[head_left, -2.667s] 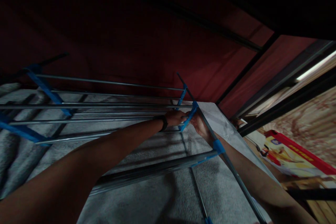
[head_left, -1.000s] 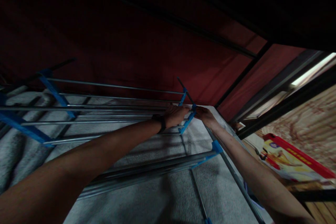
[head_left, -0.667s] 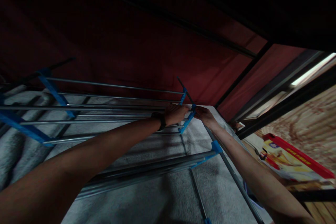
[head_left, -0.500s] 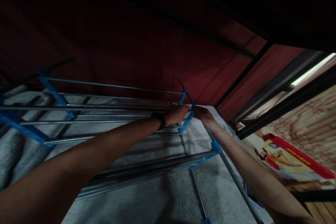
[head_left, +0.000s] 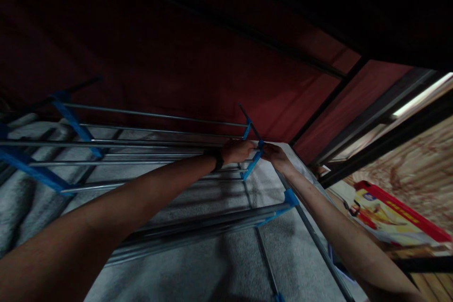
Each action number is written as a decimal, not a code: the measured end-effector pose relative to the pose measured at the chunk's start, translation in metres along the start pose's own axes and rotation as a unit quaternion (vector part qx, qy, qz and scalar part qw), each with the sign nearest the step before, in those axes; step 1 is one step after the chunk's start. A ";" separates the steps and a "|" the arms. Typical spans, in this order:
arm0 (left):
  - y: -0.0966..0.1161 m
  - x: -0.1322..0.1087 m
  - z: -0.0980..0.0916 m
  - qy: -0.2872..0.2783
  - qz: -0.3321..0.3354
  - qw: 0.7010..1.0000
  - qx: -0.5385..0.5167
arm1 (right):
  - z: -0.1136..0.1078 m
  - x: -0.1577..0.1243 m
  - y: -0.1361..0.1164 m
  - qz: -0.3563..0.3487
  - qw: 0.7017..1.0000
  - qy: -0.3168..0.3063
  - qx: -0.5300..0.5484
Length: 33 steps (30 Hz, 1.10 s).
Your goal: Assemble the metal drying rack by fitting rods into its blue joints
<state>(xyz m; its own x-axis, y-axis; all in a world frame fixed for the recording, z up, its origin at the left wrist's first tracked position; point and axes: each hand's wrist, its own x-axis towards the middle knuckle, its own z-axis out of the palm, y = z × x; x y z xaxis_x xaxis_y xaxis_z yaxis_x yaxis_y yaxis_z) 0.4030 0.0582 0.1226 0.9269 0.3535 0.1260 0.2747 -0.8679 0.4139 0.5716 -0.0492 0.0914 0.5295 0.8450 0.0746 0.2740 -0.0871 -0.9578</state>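
A rack of metal tubes with blue plastic connectors lies on its side across a grey cloth surface. My left hand (head_left: pixel 238 151), with a dark band at the wrist, is closed around a metal tube (head_left: pixel 177 155) close to its right end. Against the outer side of the blue connector (head_left: pixel 253 165) there, my right hand (head_left: pixel 276 156) has its fingers bent and pressed. Its fingertips are partly hidden behind the connector. Nearer to me, another blue connector (head_left: pixel 291 197) joins several tubes (head_left: pixel 212 219) and a long side pole (head_left: pixel 320 250).
Dark red fabric (head_left: pixel 198 75) hangs behind the rack, with a dark frame post (head_left: pixel 325 99) at its right. A red and yellow box (head_left: pixel 399 212) lies at the right. On the left are more blue connectors (head_left: pixel 76 122) and rolled grey cloth (head_left: pixel 21 198).
Both hands stay at the same connector, with hardly any movement. The rack's left end appears shifted very slightly; the rest looks the same.
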 end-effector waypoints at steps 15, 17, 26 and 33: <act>0.000 -0.012 0.017 0.079 0.026 0.990 0.111 | 0.002 -0.004 -0.005 0.013 0.999 0.002 0.033; 0.000 -0.012 0.018 0.082 0.027 0.989 0.118 | 0.002 -0.004 -0.005 0.016 0.999 0.006 0.029; 0.003 -0.009 0.013 0.066 0.027 0.993 0.096 | 0.001 -0.002 -0.002 0.011 1.000 0.006 0.021; 0.006 -0.007 0.008 0.057 -0.004 0.996 0.070 | 0.003 -0.001 -0.002 0.022 0.999 0.016 0.021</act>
<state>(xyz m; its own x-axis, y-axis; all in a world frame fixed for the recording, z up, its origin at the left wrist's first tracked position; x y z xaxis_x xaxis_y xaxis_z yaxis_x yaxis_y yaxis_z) 0.3997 0.0480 0.1171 0.8919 0.3912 0.2269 0.3229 -0.9021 0.2861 0.5686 -0.0488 0.0920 0.5652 0.8240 0.0409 0.2162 -0.1001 -0.9712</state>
